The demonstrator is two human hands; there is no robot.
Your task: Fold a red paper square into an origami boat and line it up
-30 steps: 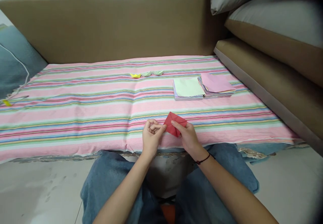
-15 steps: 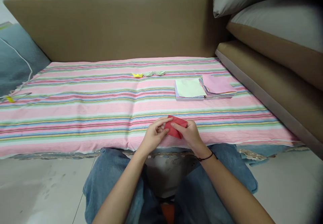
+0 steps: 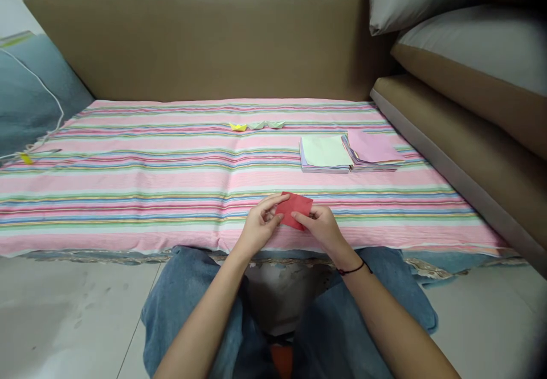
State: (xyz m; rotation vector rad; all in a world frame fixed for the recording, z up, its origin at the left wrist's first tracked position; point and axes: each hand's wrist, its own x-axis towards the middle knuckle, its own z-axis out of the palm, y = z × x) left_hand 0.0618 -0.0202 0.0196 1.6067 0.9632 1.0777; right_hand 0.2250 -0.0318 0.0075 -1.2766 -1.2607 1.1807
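Note:
A small folded piece of red paper (image 3: 294, 205) is held up between my two hands, over the front edge of the striped cloth. My left hand (image 3: 261, 224) pinches its left side, forefinger along the top and thumb lower down. On the lower right, my right hand (image 3: 320, 225) grips it with the thumb on the face and the other fingers behind. The back of the paper is hidden. Farther off, a yellow folded paper boat (image 3: 238, 127) stands in a row with two pale green ones (image 3: 265, 125).
Two stacks of square paper lie right of centre, one topped with pale green (image 3: 327, 151), the other with pink (image 3: 376, 147). Large cushions (image 3: 465, 105) are piled at the right. A brown backrest (image 3: 196, 48) closes off the far side. A white cable (image 3: 43, 91) runs at the left.
The red paper's face has changed: a folded flap with a crease showed before, and now it looks flatter and squarer. My right fingers have shifted slightly. The camera view has moved a little.

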